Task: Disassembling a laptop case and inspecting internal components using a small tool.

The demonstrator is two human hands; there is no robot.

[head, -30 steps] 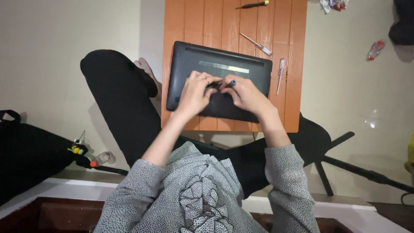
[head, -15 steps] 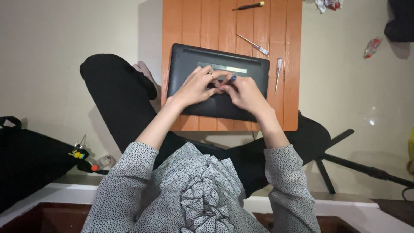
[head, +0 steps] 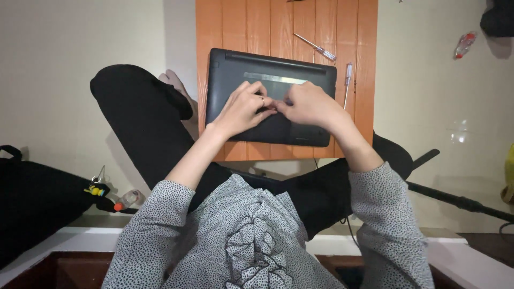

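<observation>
Orange slatted board (head: pixel 235 27) on floor: one dark laptop (head: pixel 230 69), two screwdrivers (head: pixel 316 47); left hand (head: pixel 241 109), right hand (head: pixel 310 104) curled together on it.

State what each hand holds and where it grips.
Cannot be told: both the left hand and right hand rest on the closed black laptop's underside; fingertips hide anything pinched.

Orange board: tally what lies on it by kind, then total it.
Laptops: 1, the dark laptop, lying closed under the left hand and right hand.
Screwdrivers: 2, screwdriver and second screwdriver.
Total: 3 on the orange board.
</observation>
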